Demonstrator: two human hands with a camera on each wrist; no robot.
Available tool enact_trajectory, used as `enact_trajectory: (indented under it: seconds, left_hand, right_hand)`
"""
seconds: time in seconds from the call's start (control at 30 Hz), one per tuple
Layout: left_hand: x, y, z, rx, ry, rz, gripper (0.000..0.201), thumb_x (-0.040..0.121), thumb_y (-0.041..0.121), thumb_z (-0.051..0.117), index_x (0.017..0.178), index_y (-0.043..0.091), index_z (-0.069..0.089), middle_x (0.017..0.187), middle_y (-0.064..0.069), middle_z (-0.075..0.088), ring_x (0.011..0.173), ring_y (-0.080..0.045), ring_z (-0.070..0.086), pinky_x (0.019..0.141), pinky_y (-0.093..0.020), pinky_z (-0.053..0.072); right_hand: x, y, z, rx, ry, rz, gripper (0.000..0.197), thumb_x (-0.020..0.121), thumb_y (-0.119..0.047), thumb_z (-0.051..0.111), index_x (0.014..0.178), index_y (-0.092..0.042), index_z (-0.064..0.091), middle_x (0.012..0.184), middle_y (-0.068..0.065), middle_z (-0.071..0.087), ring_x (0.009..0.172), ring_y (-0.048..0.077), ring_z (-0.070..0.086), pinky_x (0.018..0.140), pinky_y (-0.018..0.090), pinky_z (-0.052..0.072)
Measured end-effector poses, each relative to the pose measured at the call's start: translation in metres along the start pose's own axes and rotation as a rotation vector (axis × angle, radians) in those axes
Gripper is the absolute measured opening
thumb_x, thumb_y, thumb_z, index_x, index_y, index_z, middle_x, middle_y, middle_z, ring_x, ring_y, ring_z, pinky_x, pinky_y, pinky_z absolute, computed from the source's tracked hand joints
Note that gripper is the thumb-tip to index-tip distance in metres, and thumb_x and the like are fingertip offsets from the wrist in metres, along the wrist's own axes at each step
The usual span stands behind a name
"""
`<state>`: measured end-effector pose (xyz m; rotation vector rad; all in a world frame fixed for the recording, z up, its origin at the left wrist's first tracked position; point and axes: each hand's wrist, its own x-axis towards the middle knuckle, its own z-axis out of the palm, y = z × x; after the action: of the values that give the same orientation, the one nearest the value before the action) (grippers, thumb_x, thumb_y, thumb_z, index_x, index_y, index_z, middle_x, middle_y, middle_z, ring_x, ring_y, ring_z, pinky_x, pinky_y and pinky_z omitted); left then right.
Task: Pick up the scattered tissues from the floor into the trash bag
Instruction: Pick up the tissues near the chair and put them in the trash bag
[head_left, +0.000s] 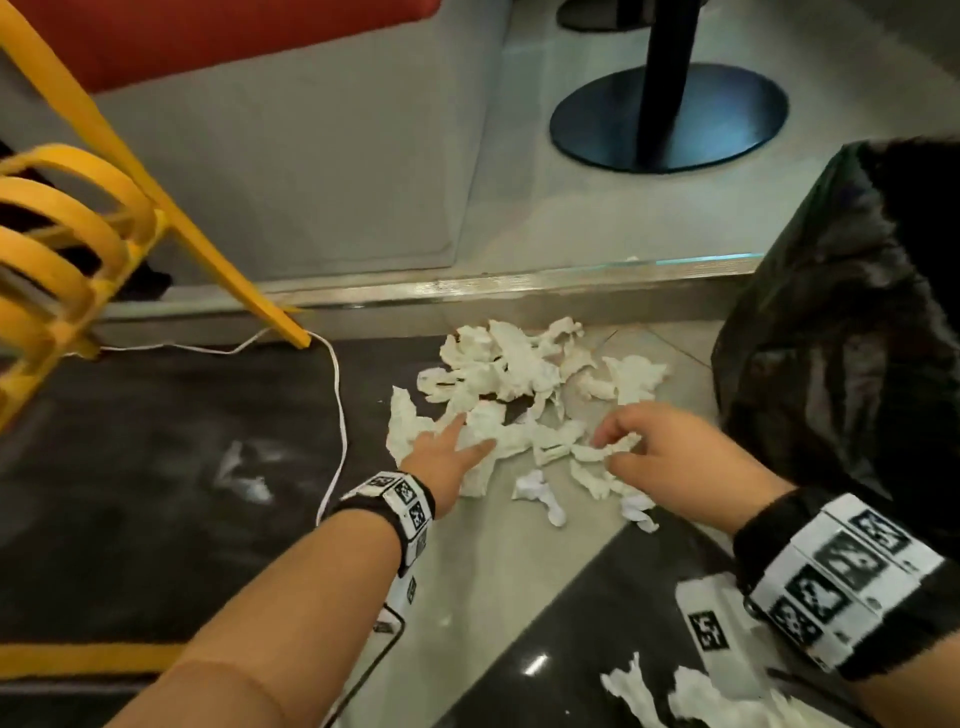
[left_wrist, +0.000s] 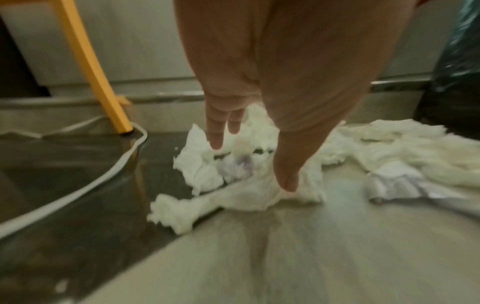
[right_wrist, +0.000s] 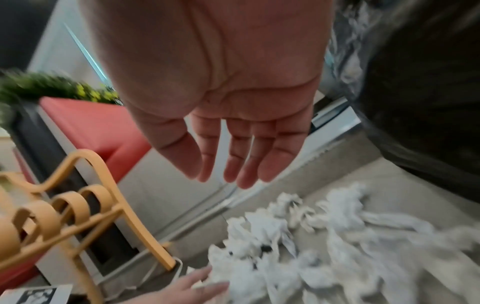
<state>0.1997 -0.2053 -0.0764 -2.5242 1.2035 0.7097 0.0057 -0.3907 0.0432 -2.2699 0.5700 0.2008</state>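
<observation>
Resting spread on the tissues, the left hand lies flat; right hand relaxed; no legible writing.

Tissues on floor, trash bag right

Tissues white, one crumpled piece with a faint purple tint; trash bag glossy black. Chair frame yellow, seat cushion red, cable white, table base black. Floor is pale beige tile with dark, near-black glossy tiles beside it; wrist bands black with white blocks carrying black square-code markers.
</observation>
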Motion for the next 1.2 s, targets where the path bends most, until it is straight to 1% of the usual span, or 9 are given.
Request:
enact_trajectory:
  seconds: [0.17,0.27,0.4,0.53,0.73,0.87,0.97,1.07,1.2]
  left_hand:
    - [0.013,-0.006,0.027,-0.166,-0.034,-0.027,0.058,0.092,0.01,0.045,0.145,0.024,0.027,0.133,-0.015,0.041,0.118,-0.038,0.05,0.1,-0.042,0.043]
    - [0.005,0.001,0.027,-0.351,0.095,-0.015,0.027,0.093,0.013,0.039,0.116,0.008,0.052,0.113,-0.018,0.055,0.105,-0.035,0.057,0.09,-0.039,0.045]
    - [-0.018,0.002,0.023,-0.654,0.316,-0.049,0.022,0.093,0.025,0.046,0.083,0.006,0.051,0.082,-0.008,0.052,0.08,-0.027,0.053,0.07,-0.032,0.041]
    - [-0.037,-0.009,0.014,-0.81,0.428,-0.049,0.029,0.085,0.032,0.066,0.09,0.004,0.064,0.089,-0.003,0.052,0.086,-0.017,0.05,0.074,-0.022,0.032]
    - [-0.037,-0.03,0.015,-0.718,0.456,-0.031,0.019,0.08,0.002,0.057,0.096,0.005,0.066,0.135,-0.001,0.051,0.119,-0.016,0.05,0.093,-0.01,0.027]
    - [-0.028,-0.03,0.046,-0.422,0.084,-0.071,0.056,0.084,0.0,0.048,0.136,0.02,0.04,0.16,-0.002,0.009,0.141,-0.042,0.019,0.115,-0.042,0.024]
    - [-0.031,-0.024,0.064,-0.236,0.062,-0.029,0.067,0.089,0.003,0.041,0.147,0.03,0.021,0.148,-0.009,0.029,0.127,-0.04,0.035,0.107,-0.043,0.035]
    - [-0.031,-0.024,0.063,-0.207,0.062,0.01,0.052,0.09,0.007,0.043,0.141,0.015,0.036,0.13,-0.014,0.045,0.117,-0.035,0.048,0.098,-0.037,0.039]
    - [-0.025,-0.019,0.048,-0.335,0.082,0.006,0.026,0.086,0.023,0.058,0.107,0.007,0.057,0.104,-0.008,0.05,0.102,-0.028,0.057,0.086,-0.032,0.042]
  right_hand:
    - [0.032,0.011,0.041,0.02,0.004,0.156,0.018,0.083,-0.019,0.058,0.088,-0.036,0.061,0.089,-0.007,0.054,0.066,0.008,0.052,0.062,0.022,0.04]
    - [0.056,0.017,0.066,-0.078,0.036,0.171,0.03,0.083,-0.016,0.057,0.107,-0.034,0.059,0.118,0.0,0.051,0.09,0.015,0.053,0.081,0.026,0.044]
    - [0.08,0.023,0.106,-0.296,-0.117,0.231,0.061,0.08,-0.035,0.064,0.133,-0.045,0.037,0.152,0.006,0.017,0.125,0.032,0.044,0.099,0.039,0.044]
    - [0.084,0.033,0.137,-0.509,-0.17,0.317,0.049,0.081,-0.051,0.058,0.126,-0.043,0.043,0.151,0.006,0.014,0.128,0.039,0.031,0.098,0.049,0.04]
    - [0.078,0.042,0.143,-0.289,0.005,0.248,0.014,0.086,-0.004,0.046,0.093,-0.012,0.056,0.093,0.009,0.057,0.09,0.03,0.059,0.072,0.03,0.043]
    - [0.063,0.034,0.122,0.171,0.257,0.283,0.025,0.095,-0.009,0.042,0.116,-0.018,0.053,0.099,0.005,0.057,0.086,0.024,0.057,0.074,0.029,0.044]
    - [0.055,0.034,0.103,0.397,0.375,0.29,0.022,0.096,-0.015,0.042,0.113,-0.011,0.056,0.094,0.013,0.059,0.087,0.031,0.056,0.075,0.034,0.042]
    - [0.052,0.049,0.092,0.476,0.407,0.389,0.021,0.08,-0.025,0.053,0.087,-0.006,0.06,0.076,0.01,0.055,0.074,0.027,0.053,0.069,0.036,0.04]
    - [0.049,0.069,0.097,0.07,0.273,0.463,0.036,0.081,-0.03,0.063,0.108,-0.007,0.061,0.123,0.011,0.046,0.109,0.028,0.051,0.095,0.033,0.041]
